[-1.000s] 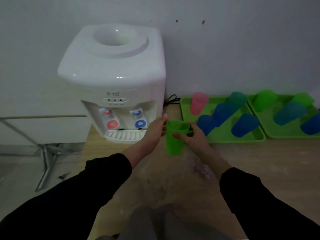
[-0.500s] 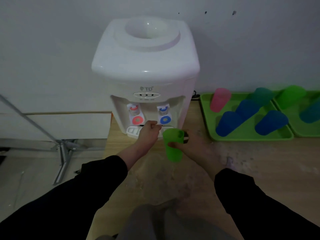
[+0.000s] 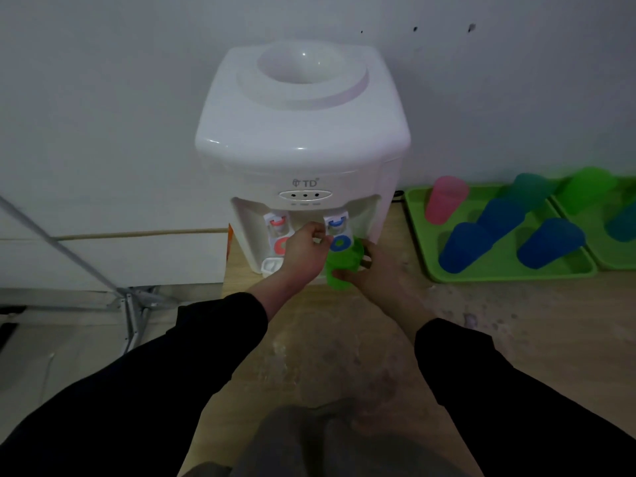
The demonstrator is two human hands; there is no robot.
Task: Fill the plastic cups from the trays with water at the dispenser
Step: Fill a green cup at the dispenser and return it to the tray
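A white water dispenser (image 3: 303, 156) stands on the wooden table against the wall, with a red tap (image 3: 278, 228) on its left and a blue tap (image 3: 339, 232) on its right. My right hand (image 3: 375, 270) holds a green plastic cup (image 3: 340, 266) upright under the blue tap. My left hand (image 3: 306, 251) reaches in beside the cup, fingers curled at the blue tap's lever. Whether water runs is not visible.
A green tray (image 3: 499, 273) to the right holds a pink cup (image 3: 445, 199) and several blue and teal cups upside down. A second green tray (image 3: 612, 263) with more cups sits at the right edge. A metal stand (image 3: 130, 301) is on the floor, left.
My right hand carried the green cup forward from in front of the dispenser to under the blue tap. My left hand moved up to the blue tap. The view shifted left.
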